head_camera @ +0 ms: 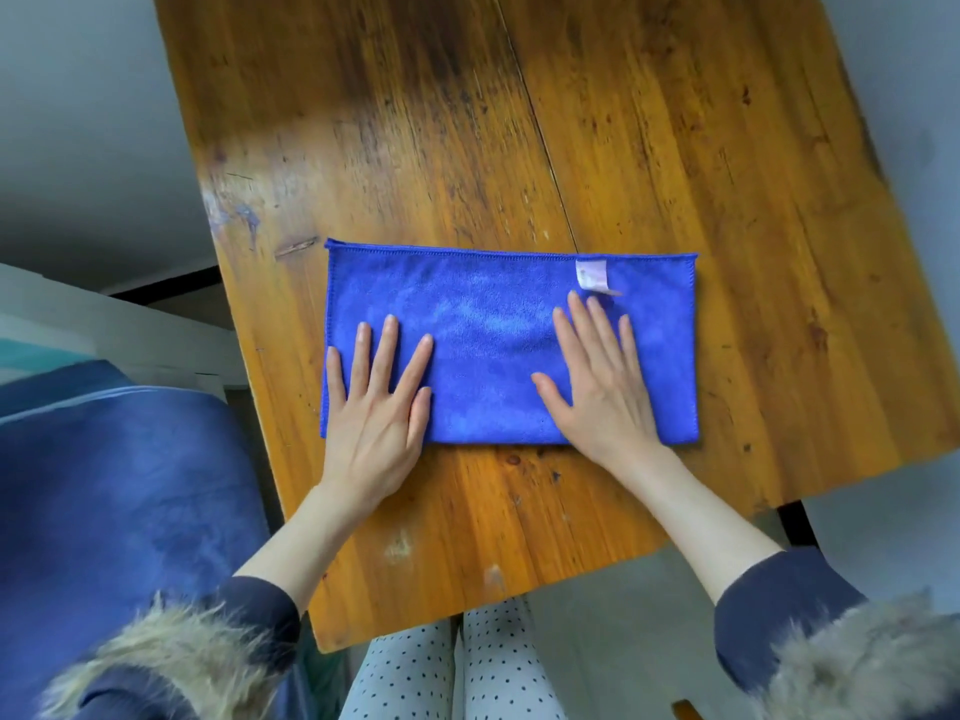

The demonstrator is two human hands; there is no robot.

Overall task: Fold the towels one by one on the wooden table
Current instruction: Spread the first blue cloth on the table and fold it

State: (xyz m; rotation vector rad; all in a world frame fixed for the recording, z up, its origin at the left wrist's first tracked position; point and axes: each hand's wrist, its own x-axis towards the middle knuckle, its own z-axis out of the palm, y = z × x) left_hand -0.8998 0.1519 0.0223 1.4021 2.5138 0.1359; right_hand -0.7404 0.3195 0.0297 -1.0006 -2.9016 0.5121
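While both hands [376, 407] press flat, towel [488, 345] corners hidden

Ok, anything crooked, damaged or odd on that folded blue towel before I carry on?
Nothing serious. The blue microfibre towel lies flat and square on the worn wooden table, both hands pressing it. Only its small white care label near the far right corner sits exposed on top, its lower corner curling up.

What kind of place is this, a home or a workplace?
Probably a home, though not certain. A worn wooden table holds a blue towel pressed flat by the left hand and right hand, with a blue upholstered seat beside it.
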